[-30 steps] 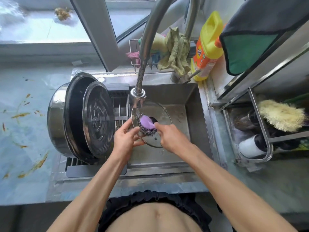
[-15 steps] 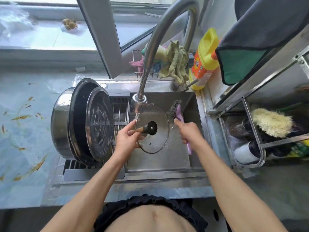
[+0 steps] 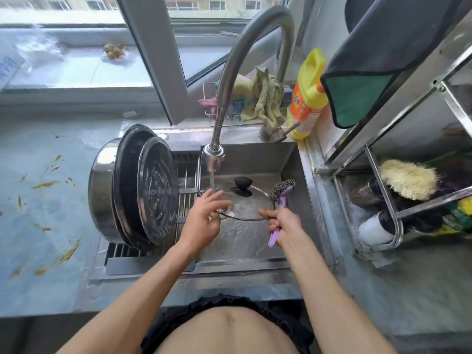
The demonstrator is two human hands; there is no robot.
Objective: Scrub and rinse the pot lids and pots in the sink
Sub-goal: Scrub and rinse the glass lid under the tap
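A round glass lid (image 3: 245, 204) with a black knob lies nearly flat over the sink (image 3: 288, 169), under running water.

My arms are bare from the bottom of the frame up to both hands, with no sleeves. On my left hand (image 3: 201, 221) a thin ring circles one finger. My midriff is uncovered, with a black ruffled waistband (image 3: 178, 312) around it at bottom centre.

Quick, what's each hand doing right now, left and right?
Left hand: open, fingers spread on the round glass pot lid under the running water.
Right hand: gripping the purple-handled steel-wool scrubber, index finger against the lid's rim.
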